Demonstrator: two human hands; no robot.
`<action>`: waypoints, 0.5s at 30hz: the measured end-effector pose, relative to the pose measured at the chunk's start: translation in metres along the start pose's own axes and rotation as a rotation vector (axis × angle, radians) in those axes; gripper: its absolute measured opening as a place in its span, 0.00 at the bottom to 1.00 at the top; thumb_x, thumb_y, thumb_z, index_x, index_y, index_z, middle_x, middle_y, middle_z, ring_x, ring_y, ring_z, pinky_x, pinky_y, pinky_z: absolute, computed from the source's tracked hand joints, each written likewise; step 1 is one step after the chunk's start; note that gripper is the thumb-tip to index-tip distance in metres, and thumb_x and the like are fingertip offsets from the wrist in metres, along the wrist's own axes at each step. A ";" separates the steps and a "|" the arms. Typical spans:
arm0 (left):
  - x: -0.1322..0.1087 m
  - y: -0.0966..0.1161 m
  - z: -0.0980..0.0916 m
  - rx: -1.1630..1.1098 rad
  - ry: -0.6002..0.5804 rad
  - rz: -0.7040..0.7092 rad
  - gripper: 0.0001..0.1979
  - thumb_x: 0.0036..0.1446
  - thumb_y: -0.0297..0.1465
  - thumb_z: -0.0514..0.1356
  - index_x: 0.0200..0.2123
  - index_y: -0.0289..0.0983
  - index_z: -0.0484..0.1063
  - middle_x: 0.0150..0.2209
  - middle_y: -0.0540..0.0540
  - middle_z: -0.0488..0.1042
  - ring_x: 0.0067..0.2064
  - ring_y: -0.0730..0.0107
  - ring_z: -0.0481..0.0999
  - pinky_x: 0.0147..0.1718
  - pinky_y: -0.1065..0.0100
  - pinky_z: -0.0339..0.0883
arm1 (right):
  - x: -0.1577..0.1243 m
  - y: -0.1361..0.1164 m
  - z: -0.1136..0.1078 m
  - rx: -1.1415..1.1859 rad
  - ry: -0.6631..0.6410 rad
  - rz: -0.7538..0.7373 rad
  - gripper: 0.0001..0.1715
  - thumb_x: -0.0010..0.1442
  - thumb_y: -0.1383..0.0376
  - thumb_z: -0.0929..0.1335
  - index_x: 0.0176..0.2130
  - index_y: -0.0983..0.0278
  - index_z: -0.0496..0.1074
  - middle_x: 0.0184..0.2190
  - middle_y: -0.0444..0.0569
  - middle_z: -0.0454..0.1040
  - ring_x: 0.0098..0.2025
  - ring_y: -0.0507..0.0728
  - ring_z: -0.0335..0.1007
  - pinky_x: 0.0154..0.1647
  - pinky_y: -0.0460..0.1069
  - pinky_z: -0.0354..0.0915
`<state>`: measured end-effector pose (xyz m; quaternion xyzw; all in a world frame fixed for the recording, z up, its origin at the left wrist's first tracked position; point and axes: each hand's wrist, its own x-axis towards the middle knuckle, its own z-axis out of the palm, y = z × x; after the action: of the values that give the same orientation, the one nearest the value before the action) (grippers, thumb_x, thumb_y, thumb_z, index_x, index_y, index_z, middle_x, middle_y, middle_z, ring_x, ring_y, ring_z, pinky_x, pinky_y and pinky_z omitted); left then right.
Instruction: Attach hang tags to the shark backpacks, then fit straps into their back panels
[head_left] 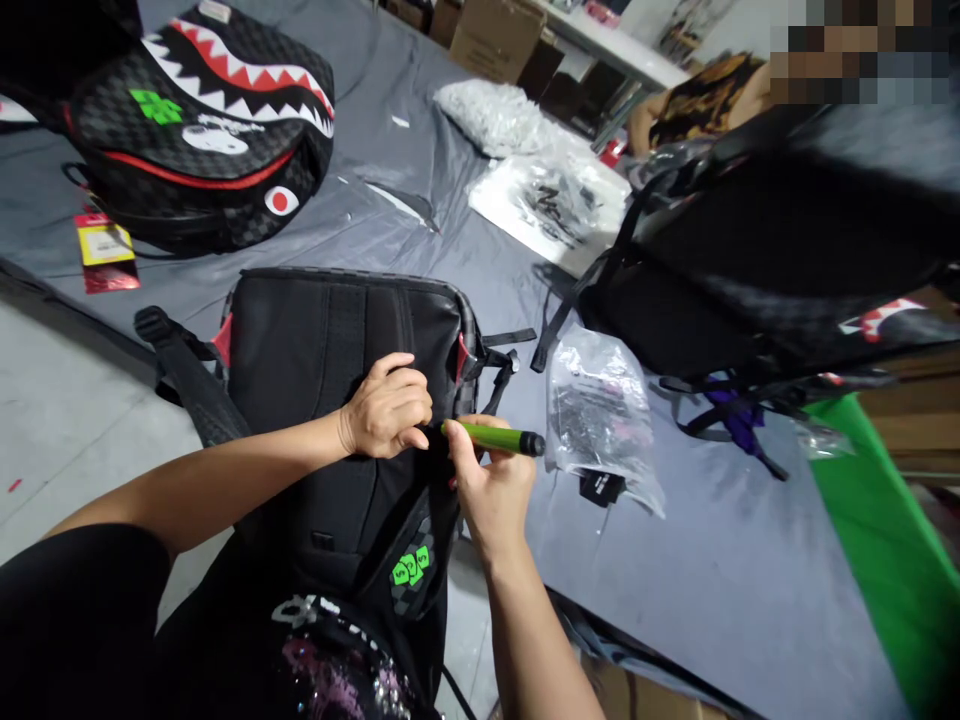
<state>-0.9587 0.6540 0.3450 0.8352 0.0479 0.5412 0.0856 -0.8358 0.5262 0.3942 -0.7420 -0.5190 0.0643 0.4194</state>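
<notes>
A black backpack [330, 340] lies back-side up on the grey table cover, its lower end hanging toward me. My left hand [386, 408] rests on its right side with fingers curled, pinching the fabric near the edge. My right hand [487, 485] is closed round a green pen-like tool [495, 437] with a black tip, held level, its near end meeting the spot under my left fingers. A strap with green dice marks [411, 568] hangs below.
A shark-mouth backpack [210, 130] sits at the far left by red and yellow tags [105, 250]. A clear plastic bag [600, 415] lies right of my hands. More black backpacks [772, 260] pile at the right. White bags [495, 115] lie far back; a person sits beyond.
</notes>
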 end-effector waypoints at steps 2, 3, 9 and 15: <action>0.008 -0.007 -0.001 0.063 -0.078 0.026 0.27 0.70 0.45 0.38 0.29 0.38 0.68 0.26 0.49 0.75 0.37 0.66 0.73 0.53 0.57 0.56 | 0.001 0.004 -0.002 -0.053 0.003 -0.028 0.19 0.63 0.52 0.67 0.35 0.65 0.75 0.28 0.49 0.77 0.27 0.55 0.72 0.30 0.50 0.67; 0.014 -0.013 -0.003 0.105 -0.149 0.072 0.28 0.70 0.45 0.39 0.28 0.38 0.68 0.26 0.49 0.74 0.35 0.66 0.72 0.50 0.58 0.57 | 0.000 0.007 -0.003 -0.079 0.001 -0.041 0.20 0.63 0.51 0.67 0.35 0.66 0.75 0.28 0.50 0.78 0.28 0.57 0.73 0.31 0.51 0.68; 0.057 -0.050 -0.025 0.342 -0.638 0.226 0.28 0.66 0.50 0.47 0.27 0.36 0.71 0.24 0.46 0.74 0.28 0.67 0.70 0.39 0.60 0.57 | -0.018 0.005 -0.007 -0.018 0.088 -0.061 0.22 0.62 0.48 0.68 0.39 0.65 0.76 0.33 0.53 0.80 0.32 0.60 0.77 0.32 0.52 0.70; 0.092 0.008 -0.073 0.510 -0.315 0.228 0.26 0.68 0.41 0.48 0.20 0.37 0.67 0.17 0.50 0.69 0.23 0.71 0.65 0.32 0.61 0.51 | -0.075 -0.014 0.000 0.105 0.204 -0.420 0.17 0.64 0.59 0.69 0.52 0.61 0.73 0.40 0.52 0.81 0.39 0.62 0.78 0.43 0.57 0.71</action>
<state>-0.9879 0.6685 0.4581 0.9031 0.0745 0.3820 -0.1814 -0.8798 0.4662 0.3783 -0.5975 -0.6129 -0.0727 0.5119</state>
